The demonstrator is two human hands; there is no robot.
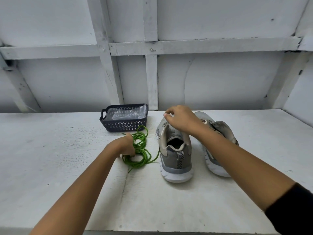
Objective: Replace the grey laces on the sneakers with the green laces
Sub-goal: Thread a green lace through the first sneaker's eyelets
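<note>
Your left hand [126, 145] is curled around the loose coil of green laces [142, 150], which lies on the white table [50, 150] just left of the sneakers and in front of a dark basket [125, 125] lined with clear plastic. Your right hand [181, 119] hovers over the front of the nearer sneaker [176, 160], thumb and forefinger drawn together as in a pinch, though I cannot tell whether they hold anything. That sneaker stands upright with its heel toward you, and the second sneaker [218, 127] sits just beside it on the right, partly hidden behind your forearm.
</note>
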